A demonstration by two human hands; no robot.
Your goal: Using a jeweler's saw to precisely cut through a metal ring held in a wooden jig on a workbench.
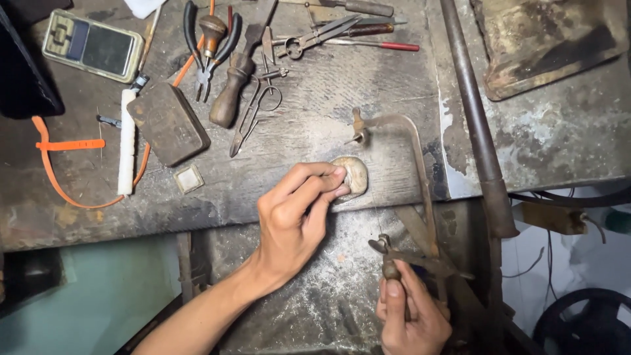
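Note:
My left hand (pixel 299 213) presses its fingertips on a small pale rounded piece (pixel 353 175) that lies at the front edge of a worn wooden bench (pixel 315 118). My right hand (pixel 411 315) grips the handle of a jeweller's saw (pixel 417 190) from below. The saw's metal frame arches up over the bench edge to the right of the pale piece, and its thin blade runs down beside that piece.
Behind my hands lie pliers (pixel 207 46), a wooden-handled tool (pixel 233 85), scissors (pixel 253 112), a dark tin (pixel 167 123), a white stick (pixel 126 141), an orange strap (pixel 62 171) and a small digital scale (pixel 92 45). A rusty pipe (pixel 476 125) runs down the right side.

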